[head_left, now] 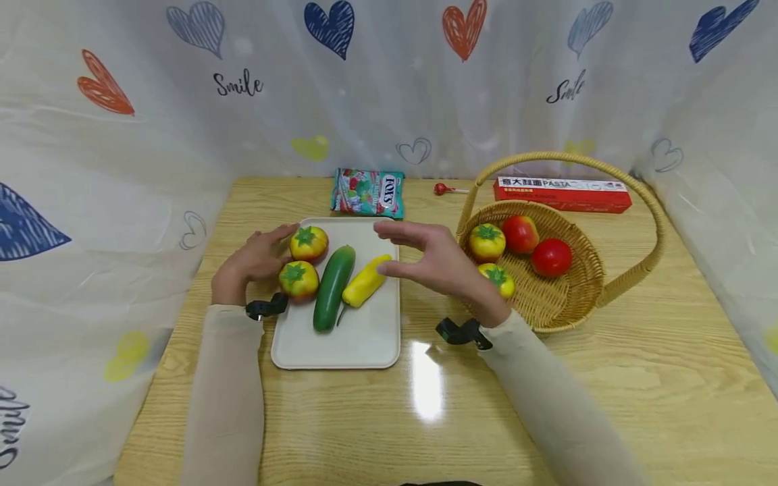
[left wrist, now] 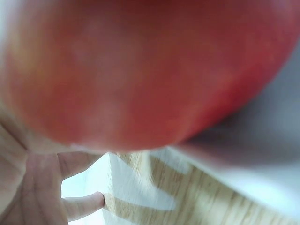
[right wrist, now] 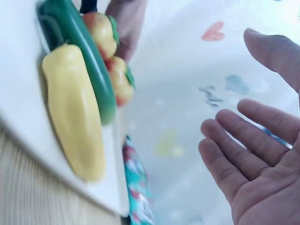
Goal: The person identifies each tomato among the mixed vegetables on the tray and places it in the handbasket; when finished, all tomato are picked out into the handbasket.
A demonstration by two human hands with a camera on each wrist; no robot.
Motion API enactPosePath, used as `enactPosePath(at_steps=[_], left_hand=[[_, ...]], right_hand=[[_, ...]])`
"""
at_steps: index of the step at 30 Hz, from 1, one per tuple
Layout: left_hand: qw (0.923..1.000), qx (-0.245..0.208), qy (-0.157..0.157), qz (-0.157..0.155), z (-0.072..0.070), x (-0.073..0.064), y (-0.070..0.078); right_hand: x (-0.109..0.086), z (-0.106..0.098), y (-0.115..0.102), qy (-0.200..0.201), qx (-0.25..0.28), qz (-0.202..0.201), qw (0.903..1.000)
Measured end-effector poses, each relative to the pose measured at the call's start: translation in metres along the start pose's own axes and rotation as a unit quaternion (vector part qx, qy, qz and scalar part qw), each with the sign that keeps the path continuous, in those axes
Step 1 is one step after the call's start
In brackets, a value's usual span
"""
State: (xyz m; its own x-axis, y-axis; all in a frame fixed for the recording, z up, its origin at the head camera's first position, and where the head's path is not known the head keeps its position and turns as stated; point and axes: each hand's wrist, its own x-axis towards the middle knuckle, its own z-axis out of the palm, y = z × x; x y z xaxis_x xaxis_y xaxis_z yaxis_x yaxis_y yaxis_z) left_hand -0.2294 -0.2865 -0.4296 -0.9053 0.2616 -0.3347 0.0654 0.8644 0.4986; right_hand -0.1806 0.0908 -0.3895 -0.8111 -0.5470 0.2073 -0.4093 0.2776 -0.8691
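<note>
My left hand (head_left: 258,260) is at the left edge of the white tray (head_left: 365,347), right beside two red-yellow persimmons with green leafy tops, the far persimmon (head_left: 308,243) and the near persimmon (head_left: 298,279). In the left wrist view a red fruit surface (left wrist: 140,79) fills the top, with extended fingers (left wrist: 82,206) below it. A green cucumber (head_left: 333,289) lies mid-tray, and a yellow pepper (head_left: 367,281) with a thin stem lies to its right. Over the tray's right edge my right hand (head_left: 434,260) is held with thumb and fingers spread, nothing between them.
Right of the tray stands a wicker basket (head_left: 592,270) with a tall handle, holding two persimmons, a red-yellow fruit (head_left: 520,234) and a red tomato (head_left: 552,258). Behind are a candy bag (head_left: 368,193), a lollipop (head_left: 440,189) and a red pasta box (head_left: 565,196).
</note>
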Motion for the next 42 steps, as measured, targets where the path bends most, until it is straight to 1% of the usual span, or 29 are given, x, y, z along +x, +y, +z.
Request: enactPosePath(at_steps=[2, 5, 7, 10, 12, 15, 18, 21, 24, 26, 28, 30, 33, 36, 38, 42], left_hand=[[1.0, 0.0, 0.001, 0.002, -0.001, -0.001, 0.001], [1.0, -0.003, 0.001, 0.001, -0.002, -0.001, 0.004], [1.0, -0.008, 0.0, -0.005, -0.003, -0.001, 0.006], [0.9999, -0.01, -0.002, -0.012, -0.003, 0.0, 0.007], [0.9999, -0.009, -0.002, -0.015, -0.003, 0.001, 0.007], [0.9999, -0.005, -0.001, -0.016, -0.003, 0.0, 0.006], [0.9999, -0.002, 0.0, -0.016, -0.003, 0.0, 0.003], [0.9999, -0.001, -0.001, -0.012, -0.002, 0.0, 0.0], [0.9999, -0.002, -0.003, -0.013, -0.002, 0.0, -0.001], [0.9999, -0.001, -0.004, -0.014, -0.002, 0.0, 0.0], [0.9999, 0.0, -0.002, -0.013, -0.002, -0.001, 0.001], [1.0, 0.002, 0.0, -0.01, -0.002, 0.0, 0.003], [1.0, 0.004, 0.0, -0.007, -0.002, 0.001, 0.004], [1.0, 0.004, 0.0, -0.002, -0.002, 0.001, 0.002], [1.0, 0.005, 0.001, 0.005, -0.002, 0.002, 0.002], [0.9998, 0.01, 0.003, 0.018, -0.002, 0.001, 0.001]], right_hand=[[0.018, 0.012, 0.003, -0.011, 0.004, -0.015, 0.9998], [0.043, 0.027, 0.008, -0.026, -0.005, -0.03, 0.9992], [0.058, 0.035, 0.01, -0.034, -0.009, -0.039, 0.9986], [0.079, 0.045, 0.014, -0.045, -0.017, -0.039, 0.9981], [0.092, 0.052, 0.016, -0.054, -0.02, -0.032, 0.9978], [0.109, 0.06, 0.019, -0.073, -0.032, -0.01, 0.9968], [0.125, 0.068, 0.023, -0.093, -0.058, 0.006, 0.9939], [0.136, 0.074, 0.03, -0.119, -0.083, 0.02, 0.9892], [0.143, 0.078, 0.038, -0.147, -0.096, 0.029, 0.9841], [0.145, 0.08, 0.042, -0.157, -0.098, 0.03, 0.9823], [0.144, 0.081, 0.045, -0.151, -0.096, 0.032, 0.9833], [0.14, 0.08, 0.045, -0.132, -0.088, 0.033, 0.9867], [0.13, 0.076, 0.041, -0.098, -0.078, 0.031, 0.9916], [0.114, 0.07, 0.031, -0.071, -0.054, 0.026, 0.9957], [0.099, 0.066, 0.024, -0.052, -0.031, 0.022, 0.9979], [0.059, 0.054, 0.01, -0.018, 0.012, 0.019, 0.9996]])
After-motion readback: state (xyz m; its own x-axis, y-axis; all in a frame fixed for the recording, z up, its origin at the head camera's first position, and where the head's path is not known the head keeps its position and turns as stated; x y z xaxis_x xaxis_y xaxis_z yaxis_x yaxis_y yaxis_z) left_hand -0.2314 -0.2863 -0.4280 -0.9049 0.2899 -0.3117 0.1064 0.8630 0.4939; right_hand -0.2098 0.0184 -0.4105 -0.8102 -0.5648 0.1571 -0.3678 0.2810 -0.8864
